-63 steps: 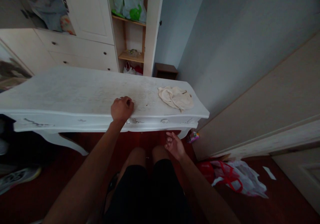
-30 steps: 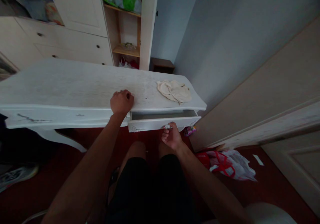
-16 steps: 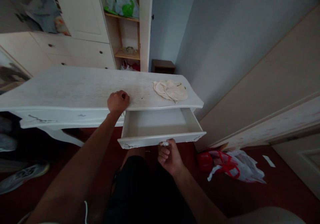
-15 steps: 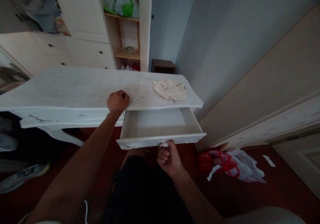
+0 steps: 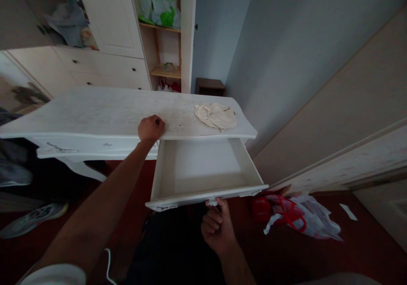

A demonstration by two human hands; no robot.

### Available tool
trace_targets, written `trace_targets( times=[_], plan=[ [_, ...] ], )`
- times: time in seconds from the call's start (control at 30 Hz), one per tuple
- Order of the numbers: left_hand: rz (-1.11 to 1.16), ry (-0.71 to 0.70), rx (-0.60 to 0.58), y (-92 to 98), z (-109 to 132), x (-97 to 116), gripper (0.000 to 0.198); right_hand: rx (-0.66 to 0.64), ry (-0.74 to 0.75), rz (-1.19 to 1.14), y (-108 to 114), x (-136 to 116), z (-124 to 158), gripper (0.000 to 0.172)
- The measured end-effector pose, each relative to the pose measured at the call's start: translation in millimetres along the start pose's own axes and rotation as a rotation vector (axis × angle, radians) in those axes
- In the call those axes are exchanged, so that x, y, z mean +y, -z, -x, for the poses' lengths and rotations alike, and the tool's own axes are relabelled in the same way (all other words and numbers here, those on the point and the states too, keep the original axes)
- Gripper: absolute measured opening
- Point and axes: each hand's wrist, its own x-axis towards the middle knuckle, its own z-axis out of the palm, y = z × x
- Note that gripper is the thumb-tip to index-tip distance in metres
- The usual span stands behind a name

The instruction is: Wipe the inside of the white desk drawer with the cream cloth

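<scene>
A white desk (image 5: 95,111) has its right drawer (image 5: 203,166) pulled well out, and nothing lies inside it. My right hand (image 5: 218,225) is closed on the drawer's knob (image 5: 212,202) at the middle of its front. On the desktop, near the front edge left of the drawer, rests my left hand (image 5: 151,128), curled into a loose fist with nothing visible in it. A crumpled cream cloth (image 5: 216,116) lies on the desktop behind the drawer, to the right of my left hand.
Behind the desk stands a white wardrobe (image 5: 122,22) with open shelves holding plastic bags (image 5: 159,5). A small brown box-like piece (image 5: 210,85) is by the wall. Red and clear bags (image 5: 305,217) lie on the floor at right; a shoe (image 5: 34,221) is at lower left.
The drawer has come further out toward me, with my right hand moving along at its knob. My left hand stays on the desktop. The view has shifted slightly.
</scene>
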Motion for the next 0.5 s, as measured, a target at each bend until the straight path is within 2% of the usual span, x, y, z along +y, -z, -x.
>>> trace_targets(
  times=[0.27, 0.5],
  plan=[
    [-0.049, -0.038, -0.035, 6.7, 1.7, 3.1, 0.037, 0.039, 0.021, -0.008, 23.0, 8.3, -7.2, 0.035],
    [-0.060, -0.029, -0.059, 7.1, 2.9, 4.3, 0.035, 0.031, 0.049, 0.086, 42.4, 11.1, -17.5, 0.049]
  ],
)
